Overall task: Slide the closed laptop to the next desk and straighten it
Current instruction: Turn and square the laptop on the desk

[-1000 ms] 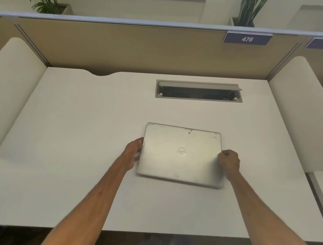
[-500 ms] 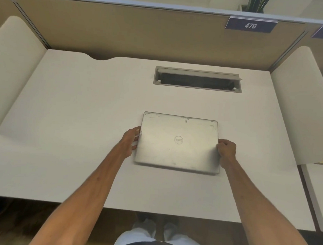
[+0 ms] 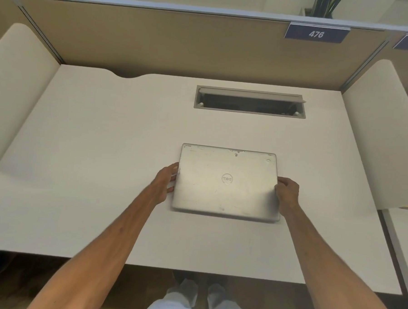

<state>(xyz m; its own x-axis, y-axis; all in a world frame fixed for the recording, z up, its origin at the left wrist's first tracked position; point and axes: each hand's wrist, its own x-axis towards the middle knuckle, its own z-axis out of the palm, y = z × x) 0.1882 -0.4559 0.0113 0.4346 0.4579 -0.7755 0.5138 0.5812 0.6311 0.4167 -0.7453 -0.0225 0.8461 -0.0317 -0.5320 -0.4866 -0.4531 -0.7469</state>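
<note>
A closed silver laptop [image 3: 227,182] with a round logo lies flat on the white desk [image 3: 92,148], slightly right of the desk's middle. Its edges run almost parallel to the desk's front edge. My left hand [image 3: 165,181] grips the laptop's left side, fingers curled against the edge. My right hand [image 3: 287,194] grips its right side, thumb on the lid. Both forearms reach in from the bottom of the view.
An open cable tray slot [image 3: 249,102] sits in the desk behind the laptop. Cream side dividers [image 3: 15,90] [image 3: 378,140] flank the desk, with a tan back panel carrying a label 476 [image 3: 316,33]. A neighbouring desk [image 3: 404,238] lies to the right.
The laptop has turned from a tilted position to nearly square with the desk. Both hands stayed on its sides. The camera view shifted slightly.
</note>
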